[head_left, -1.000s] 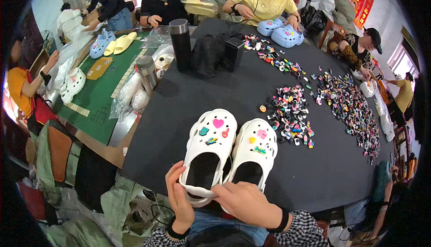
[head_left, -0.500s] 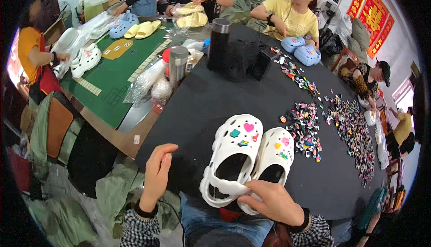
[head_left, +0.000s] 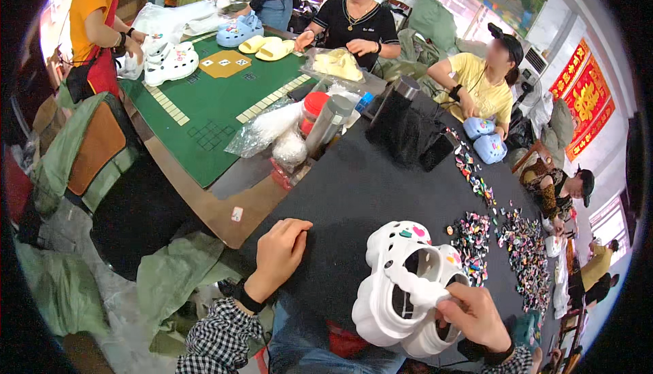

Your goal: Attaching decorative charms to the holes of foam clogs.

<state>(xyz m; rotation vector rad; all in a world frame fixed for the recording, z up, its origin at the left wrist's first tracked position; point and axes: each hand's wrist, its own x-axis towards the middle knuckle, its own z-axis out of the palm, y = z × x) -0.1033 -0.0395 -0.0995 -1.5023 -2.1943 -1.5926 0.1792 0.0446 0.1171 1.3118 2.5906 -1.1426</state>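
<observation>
A pair of white clogs [head_left: 398, 285] with small colourful charms on the toes is tipped up at the near edge of the black table [head_left: 354, 190]. My right hand [head_left: 476, 316] grips the heel straps of the pair. My left hand [head_left: 280, 251] rests loosely curled on the black table's left near corner, holding nothing and apart from the clogs. A spread of small colourful charms [head_left: 503, 245] lies to the right of the clogs.
A metal flask [head_left: 328, 124], a red-lidded jar [head_left: 313, 110], plastic bags [head_left: 269, 129] and a black bag [head_left: 408, 136] stand at the far side. A green mat table [head_left: 211, 102] lies to the left with more clogs. Several seated people work around the tables.
The view swung left. My left hand let go of the clogs and moved onto the table's corner. My right hand has lifted the pair up by the straps.
</observation>
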